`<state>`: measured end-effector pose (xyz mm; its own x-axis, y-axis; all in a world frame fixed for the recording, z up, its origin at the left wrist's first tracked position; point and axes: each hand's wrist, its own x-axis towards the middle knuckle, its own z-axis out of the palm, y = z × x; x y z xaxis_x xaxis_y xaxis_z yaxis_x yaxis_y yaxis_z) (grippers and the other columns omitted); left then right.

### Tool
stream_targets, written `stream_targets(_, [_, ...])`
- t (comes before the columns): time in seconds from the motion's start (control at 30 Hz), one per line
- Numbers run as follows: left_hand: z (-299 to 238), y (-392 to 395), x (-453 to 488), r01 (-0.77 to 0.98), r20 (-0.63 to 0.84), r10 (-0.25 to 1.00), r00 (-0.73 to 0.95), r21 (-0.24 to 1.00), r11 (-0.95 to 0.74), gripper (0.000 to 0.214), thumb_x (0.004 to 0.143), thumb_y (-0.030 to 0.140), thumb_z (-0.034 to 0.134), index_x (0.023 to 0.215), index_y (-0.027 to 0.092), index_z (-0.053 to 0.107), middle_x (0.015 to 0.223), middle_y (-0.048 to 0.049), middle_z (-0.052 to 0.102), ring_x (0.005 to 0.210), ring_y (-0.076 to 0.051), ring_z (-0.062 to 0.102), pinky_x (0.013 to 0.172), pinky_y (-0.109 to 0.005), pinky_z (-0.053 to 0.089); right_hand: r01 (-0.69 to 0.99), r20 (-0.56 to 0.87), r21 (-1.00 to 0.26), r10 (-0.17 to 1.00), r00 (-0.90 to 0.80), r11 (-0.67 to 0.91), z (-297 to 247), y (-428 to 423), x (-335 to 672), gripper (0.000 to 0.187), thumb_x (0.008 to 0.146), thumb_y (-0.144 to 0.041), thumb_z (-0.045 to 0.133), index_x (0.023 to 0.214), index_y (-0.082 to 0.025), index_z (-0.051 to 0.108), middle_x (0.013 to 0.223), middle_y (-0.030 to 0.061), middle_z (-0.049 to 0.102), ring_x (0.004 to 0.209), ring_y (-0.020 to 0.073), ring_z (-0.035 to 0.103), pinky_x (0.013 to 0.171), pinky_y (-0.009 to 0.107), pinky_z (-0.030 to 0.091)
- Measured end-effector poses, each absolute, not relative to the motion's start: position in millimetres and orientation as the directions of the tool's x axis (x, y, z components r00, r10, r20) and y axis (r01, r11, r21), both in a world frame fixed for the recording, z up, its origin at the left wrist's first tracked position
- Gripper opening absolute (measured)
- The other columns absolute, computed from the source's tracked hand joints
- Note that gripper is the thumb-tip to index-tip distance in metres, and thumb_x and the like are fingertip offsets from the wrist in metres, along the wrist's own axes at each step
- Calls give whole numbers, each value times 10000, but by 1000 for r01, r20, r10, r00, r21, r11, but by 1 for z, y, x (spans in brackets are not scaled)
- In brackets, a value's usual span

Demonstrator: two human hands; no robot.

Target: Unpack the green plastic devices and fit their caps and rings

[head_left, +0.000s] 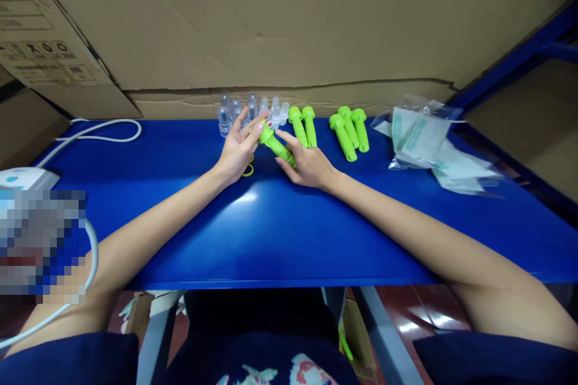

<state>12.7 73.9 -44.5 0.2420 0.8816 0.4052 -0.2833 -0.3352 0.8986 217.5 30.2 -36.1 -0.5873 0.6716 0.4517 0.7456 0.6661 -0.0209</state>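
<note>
My right hand (311, 162) is closed around the ribbed grip of a bright green plastic flashlight-shaped piece (279, 147), tilted with its round head up to the left. At that head, the thumb and fingers of my left hand (239, 145) pinch together, apparently on a thin yellow ring partly hidden by the fingertips. A small red spot shows beside them. Yellow rings (247, 171) lie on the blue table just under my left hand. Clear plastic bottle-shaped pieces (224, 117) stand in a group behind my left hand.
Two green pieces (303, 126) lie behind my right hand, and three more (350, 132) lie farther right. Clear bags with pale packets (419, 138) sit at the table's right. A white device (29, 179) with a cable stands left. Cardboard (280, 24) walls the back.
</note>
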Motion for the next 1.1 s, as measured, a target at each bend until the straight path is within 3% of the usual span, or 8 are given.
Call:
stream_targets(0.2, [-34,68,12,-209,430,859,279,900,-383,647,939,464,651,1503,306,374,1460,-89,600,1406,-272,531,1120,-479,495,697,383,-203,711,-590,688,-31,25,210,763,1027,-357,358,1596,-96,-78,1002,130,667,672,187,633,591,285,461])
stream_targets(0.37, [-34,63,16,-220,376,863,339,923,-316,662,929,462,654,1508,290,384,1445,-107,612,1382,-261,559,1119,-441,510,601,368,-395,719,-590,695,-30,22,204,881,991,-285,402,1566,-76,-231,907,60,649,567,138,545,573,281,444])
stream_targets(0.53, [-32,59,17,-212,319,872,371,943,-256,612,951,409,634,1504,288,402,1445,-107,616,1321,-244,614,1110,-433,520,526,377,-498,718,-585,690,-25,20,199,847,933,-222,411,1586,-131,-121,1065,96,630,624,132,573,608,288,468])
stream_targets(0.7, [-31,59,17,-230,325,867,377,940,-253,610,949,402,639,1502,271,419,1448,-109,614,1339,-241,599,1124,-439,511,535,387,-500,729,-565,681,-28,20,198,783,932,-235,415,1568,-109,-23,906,29,598,608,139,545,585,286,460])
stream_targets(0.87, [-34,56,22,-136,342,872,350,939,-314,577,959,528,579,1469,267,516,1487,-89,582,1392,-260,545,1157,-446,476,477,399,-594,752,-525,648,-34,21,199,742,950,-269,449,1562,-106,65,720,-57,512,536,127,458,555,278,429])
stream_targets(1.1, [-33,48,22,-26,445,832,332,885,-464,612,992,620,435,1462,240,534,1586,-66,469,1516,-249,378,1272,-427,294,460,435,-614,761,-481,641,-37,20,194,748,984,-297,418,1573,-126,-11,745,-42,537,556,134,469,554,276,447])
